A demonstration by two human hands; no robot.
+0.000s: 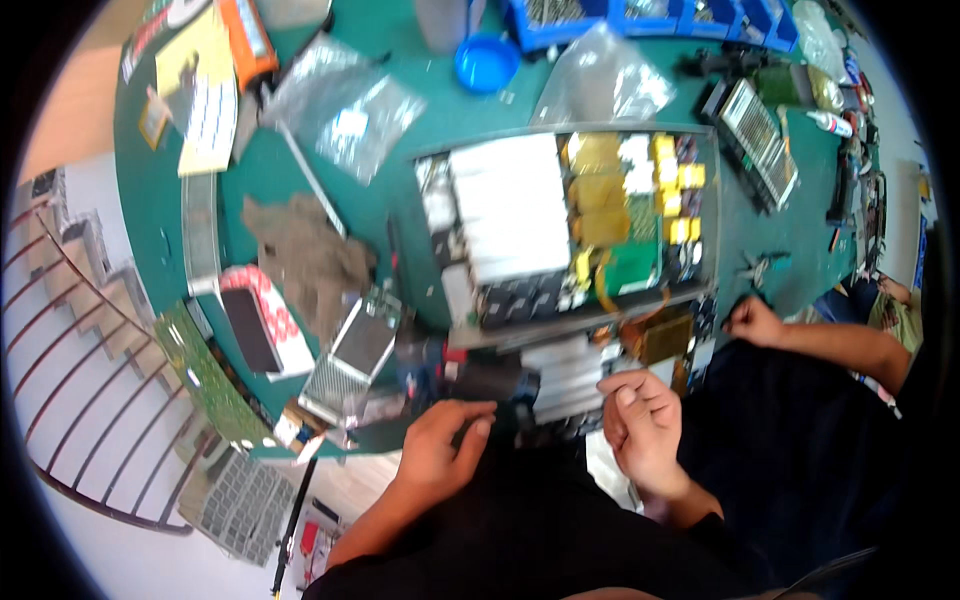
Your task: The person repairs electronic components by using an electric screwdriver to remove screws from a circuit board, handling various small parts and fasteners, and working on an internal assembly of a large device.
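Note:
My left hand [440, 450] is at the table's near edge, its thumb and forefinger apart with nothing visible between them. Just beyond it lies a blurred dark power tool [470, 378] with red parts. My right hand [645, 430] is raised over a second electronics unit [565, 382]; its fingers are curled and pinched together, and whatever they hold is too small to make out. Farther off stands an open metal case [708, 215] packed with white blocks, yellow-wrapped coils and a green circuit board [632, 265].
At right, a co-worker's hand [757, 322] rests near teal-handled pliers [765, 267]. On the left lie a brown cloth [305, 255], a phone [250, 330] and a long green circuit board [215, 375]. Blue parts bins [650, 25], a blue dish [487, 64] and plastic bags [605, 85] are at the back.

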